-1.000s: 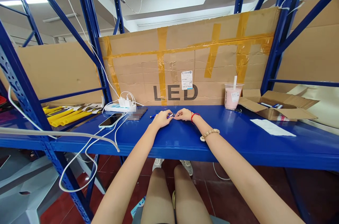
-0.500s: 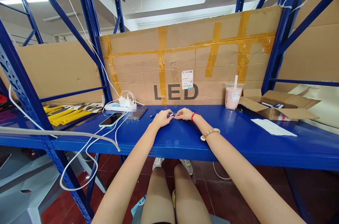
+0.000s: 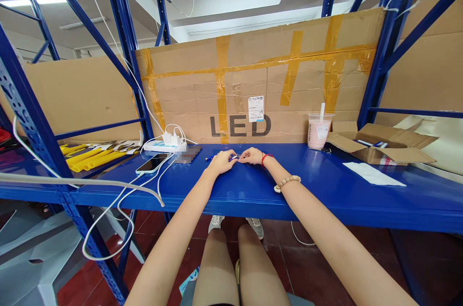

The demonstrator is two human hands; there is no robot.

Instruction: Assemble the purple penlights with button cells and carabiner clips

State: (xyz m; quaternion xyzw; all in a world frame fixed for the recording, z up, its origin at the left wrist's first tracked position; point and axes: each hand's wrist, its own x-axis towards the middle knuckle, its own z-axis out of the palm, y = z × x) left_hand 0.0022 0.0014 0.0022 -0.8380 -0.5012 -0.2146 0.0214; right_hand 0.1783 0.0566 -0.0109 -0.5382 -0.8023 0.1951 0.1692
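My left hand (image 3: 222, 161) is closed in a pinch above the blue shelf top, around a slim blue pen (image 3: 233, 157) with a silvery end. My right hand (image 3: 251, 155), with a red string and a beaded bracelet at the wrist, pinches at the pen's right end, fingertips close to those of my left hand. What exactly the right fingertips grip is too small to make out. To the left of my left hand, a dark blue pen-like end (image 3: 209, 158) shows; whether it belongs to the same pen I cannot tell.
A phone (image 3: 154, 163) with white cables and a power strip (image 3: 159, 146) lie at left, near yellow-handled tools (image 3: 96, 159). At right stand a pink drink cup (image 3: 319, 132) and an open cardboard box (image 3: 392, 154) with pens, beside white paper (image 3: 372, 173). A cardboard panel (image 3: 173, 98) closes the back.
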